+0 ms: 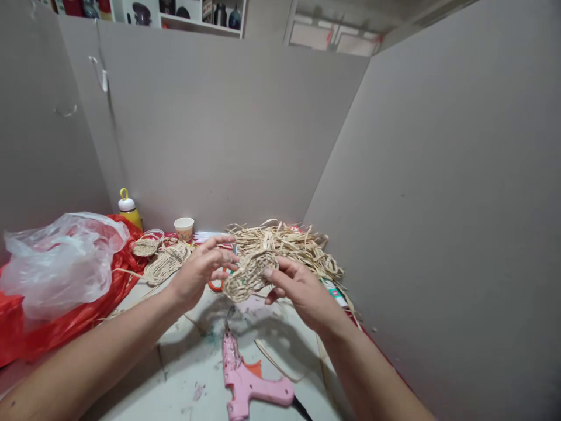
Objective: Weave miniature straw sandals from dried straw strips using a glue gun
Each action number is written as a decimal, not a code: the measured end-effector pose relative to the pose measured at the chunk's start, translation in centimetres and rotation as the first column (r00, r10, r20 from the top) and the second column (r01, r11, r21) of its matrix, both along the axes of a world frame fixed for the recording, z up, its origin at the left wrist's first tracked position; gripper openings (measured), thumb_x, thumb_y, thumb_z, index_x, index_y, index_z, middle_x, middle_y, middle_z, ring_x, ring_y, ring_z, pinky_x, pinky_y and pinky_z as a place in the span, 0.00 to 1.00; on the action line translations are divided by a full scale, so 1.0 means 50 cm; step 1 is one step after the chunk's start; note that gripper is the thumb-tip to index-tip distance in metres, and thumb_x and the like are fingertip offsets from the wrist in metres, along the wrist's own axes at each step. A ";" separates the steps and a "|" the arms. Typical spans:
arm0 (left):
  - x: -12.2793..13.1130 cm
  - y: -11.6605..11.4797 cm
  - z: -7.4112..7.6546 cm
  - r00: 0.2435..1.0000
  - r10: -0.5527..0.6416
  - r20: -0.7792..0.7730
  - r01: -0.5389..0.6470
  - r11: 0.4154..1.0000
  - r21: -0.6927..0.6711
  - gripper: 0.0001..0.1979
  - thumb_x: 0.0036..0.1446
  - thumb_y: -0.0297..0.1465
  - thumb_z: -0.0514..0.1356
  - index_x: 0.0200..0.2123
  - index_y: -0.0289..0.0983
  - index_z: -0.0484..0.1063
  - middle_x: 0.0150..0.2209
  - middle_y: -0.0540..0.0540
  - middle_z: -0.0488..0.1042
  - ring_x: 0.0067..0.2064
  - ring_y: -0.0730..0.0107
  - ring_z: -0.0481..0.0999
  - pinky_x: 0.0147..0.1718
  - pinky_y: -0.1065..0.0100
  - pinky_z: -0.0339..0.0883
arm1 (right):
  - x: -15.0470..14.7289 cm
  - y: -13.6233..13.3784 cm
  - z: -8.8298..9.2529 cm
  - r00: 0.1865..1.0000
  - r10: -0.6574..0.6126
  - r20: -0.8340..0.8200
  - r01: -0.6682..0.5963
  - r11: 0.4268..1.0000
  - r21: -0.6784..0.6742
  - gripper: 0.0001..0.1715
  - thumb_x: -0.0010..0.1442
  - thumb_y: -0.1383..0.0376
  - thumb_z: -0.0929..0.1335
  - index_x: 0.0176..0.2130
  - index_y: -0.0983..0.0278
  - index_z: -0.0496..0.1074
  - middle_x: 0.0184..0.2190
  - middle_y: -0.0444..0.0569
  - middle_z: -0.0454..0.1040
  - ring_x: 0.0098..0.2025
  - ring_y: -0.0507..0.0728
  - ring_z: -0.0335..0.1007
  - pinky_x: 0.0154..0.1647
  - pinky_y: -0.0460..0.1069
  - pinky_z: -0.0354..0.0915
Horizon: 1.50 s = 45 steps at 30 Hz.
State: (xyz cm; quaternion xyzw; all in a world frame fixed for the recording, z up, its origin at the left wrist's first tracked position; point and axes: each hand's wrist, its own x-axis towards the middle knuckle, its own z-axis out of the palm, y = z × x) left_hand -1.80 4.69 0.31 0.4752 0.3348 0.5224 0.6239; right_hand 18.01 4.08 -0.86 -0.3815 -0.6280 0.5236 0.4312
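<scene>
A small woven straw sole (249,279), narrow at its waist, is held up over the table. My right hand (302,286) pinches its right end between thumb and fingers. Just left of the sole, my left hand (204,272) has its fingers stretched out and apart, with nothing in them. Below both hands lies a pink glue gun (239,374) with an orange trigger, its nozzle pointing away from me. Behind the left hand, an orange scissor handle (215,285) shows in part.
A heap of dry straw strips (284,242) lies at the back. On the left are a braided straw coil (166,264), a paper cup (184,227), a yellow bottle (130,209) and plastic bags (65,257). Grey panels (210,128) enclose the white table (184,362).
</scene>
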 end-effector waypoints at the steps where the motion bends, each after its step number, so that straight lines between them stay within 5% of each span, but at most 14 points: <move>1: -0.006 0.006 0.006 1.000 0.023 0.001 -0.023 1.000 0.007 0.19 0.46 0.29 0.62 0.45 0.37 0.71 0.32 0.47 0.76 0.33 0.68 0.75 0.32 0.68 0.67 | 0.008 0.001 0.005 1.000 0.011 0.004 -0.011 1.000 0.005 0.12 0.55 0.57 0.70 0.29 0.62 0.69 0.25 0.40 0.62 0.26 0.50 0.63 0.25 0.45 0.70; 5: -0.031 0.039 0.014 0.978 0.208 0.031 -0.210 0.977 0.044 0.13 0.50 0.39 0.62 0.29 0.34 0.72 0.28 0.46 0.75 0.28 0.70 0.74 0.26 0.69 0.67 | 0.027 0.006 0.012 0.999 0.039 0.025 -0.039 0.999 0.016 0.12 0.55 0.61 0.68 0.25 0.62 0.64 0.24 0.39 0.57 0.25 0.49 0.57 0.26 0.47 0.71; 8: -0.049 0.065 0.009 0.958 0.284 0.039 -0.287 0.954 0.086 0.18 0.50 0.38 0.64 0.17 0.35 0.63 0.25 0.49 0.73 0.24 0.76 0.70 0.24 0.73 0.65 | 0.034 0.007 0.012 0.998 0.047 0.051 -0.048 0.998 0.026 0.11 0.55 0.62 0.68 0.25 0.61 0.62 0.23 0.38 0.55 0.24 0.49 0.55 0.24 0.47 0.71; 14: -0.059 0.084 0.006 0.972 0.235 -0.012 -0.233 0.969 0.084 0.08 0.51 0.32 0.64 0.26 0.33 0.70 0.27 0.50 0.73 0.24 0.75 0.72 0.25 0.72 0.68 | 0.050 0.014 0.013 0.976 0.121 0.179 -0.126 0.992 0.017 0.11 0.55 0.61 0.67 0.26 0.61 0.62 0.23 0.38 0.58 0.24 0.49 0.60 0.24 0.47 0.69; 20: -0.044 0.078 0.002 0.989 0.143 -0.041 -0.142 0.989 0.039 0.06 0.53 0.30 0.61 0.27 0.34 0.70 0.26 0.49 0.74 0.25 0.74 0.73 0.27 0.71 0.69 | 0.025 0.061 -0.068 0.894 0.252 0.371 -0.231 0.968 -0.102 0.14 0.52 0.58 0.71 0.25 0.62 0.64 0.20 0.39 0.66 0.22 0.50 0.66 0.23 0.46 0.64; 24: -0.033 0.073 -0.007 0.995 0.078 -0.059 -0.077 0.997 0.008 0.11 0.54 0.36 0.61 0.25 0.34 0.71 0.23 0.49 0.73 0.23 0.74 0.72 0.27 0.71 0.69 | 0.025 0.082 -0.099 0.845 0.127 0.519 -0.105 0.992 -0.072 0.20 0.50 0.53 0.73 0.21 0.63 0.66 0.16 0.42 0.68 0.20 0.52 0.66 0.21 0.46 0.61; 27: -0.022 0.065 -0.014 0.997 -0.016 -0.072 0.014 1.000 -0.026 0.19 0.54 0.45 0.60 0.25 0.33 0.72 0.25 0.46 0.75 0.24 0.72 0.73 0.27 0.71 0.68 | 0.048 0.079 -0.076 0.791 -0.114 0.601 0.081 0.993 0.082 0.27 0.51 0.50 0.72 0.14 0.62 0.63 0.11 0.43 0.63 0.17 0.51 0.60 0.19 0.47 0.55; 31: 0.000 0.041 -0.019 0.968 -0.225 -0.110 0.214 0.972 -0.100 0.30 0.54 0.56 0.54 0.28 0.32 0.76 0.28 0.42 0.77 0.28 0.68 0.75 0.30 0.69 0.69 | 0.053 0.045 -0.020 0.767 -0.418 0.487 0.263 0.897 0.356 0.22 0.60 0.51 0.65 0.24 0.63 0.69 0.21 0.48 0.72 0.24 0.54 0.66 0.26 0.49 0.61; 33: 0.013 0.024 -0.022 0.935 -0.332 -0.127 0.314 0.938 -0.143 0.33 0.54 0.57 0.51 0.30 0.32 0.77 0.30 0.41 0.78 0.31 0.66 0.76 0.34 0.67 0.69 | 0.037 0.021 -0.003 0.827 -0.433 0.359 0.244 0.851 0.465 0.16 0.60 0.53 0.66 0.40 0.62 0.72 0.35 0.50 0.76 0.35 0.56 0.72 0.35 0.50 0.67; 35: 0.024 0.007 -0.024 0.896 -0.429 -0.109 0.410 0.897 -0.166 0.33 0.56 0.57 0.49 0.32 0.33 0.77 0.31 0.41 0.79 0.34 0.65 0.77 0.40 0.64 0.69 | 0.016 0.002 0.001 0.906 -0.335 0.258 0.108 0.773 0.626 0.23 0.58 0.58 0.70 0.52 0.61 0.69 0.46 0.52 0.76 0.44 0.57 0.73 0.43 0.52 0.69; 39: 0.033 -0.023 -0.018 0.875 -0.484 -0.033 0.474 0.868 -0.147 0.32 0.57 0.56 0.50 0.31 0.34 0.78 0.32 0.40 0.80 0.39 0.59 0.78 0.46 0.60 0.68 | -0.012 -0.014 -0.010 0.920 -0.291 0.264 -0.043 0.594 0.803 0.07 0.62 0.65 0.68 0.41 0.60 0.77 0.37 0.50 0.80 0.39 0.57 0.75 0.43 0.54 0.69; 45: 0.035 -0.050 0.007 0.905 -0.411 0.110 0.425 0.883 -0.201 0.34 0.57 0.56 0.48 0.34 0.32 0.79 0.37 0.35 0.80 0.41 0.56 0.78 0.47 0.59 0.68 | -0.017 -0.024 -0.007 0.926 -0.337 0.170 0.064 0.585 0.809 0.10 0.64 0.67 0.66 0.36 0.57 0.78 0.32 0.46 0.81 0.34 0.56 0.76 0.40 0.54 0.70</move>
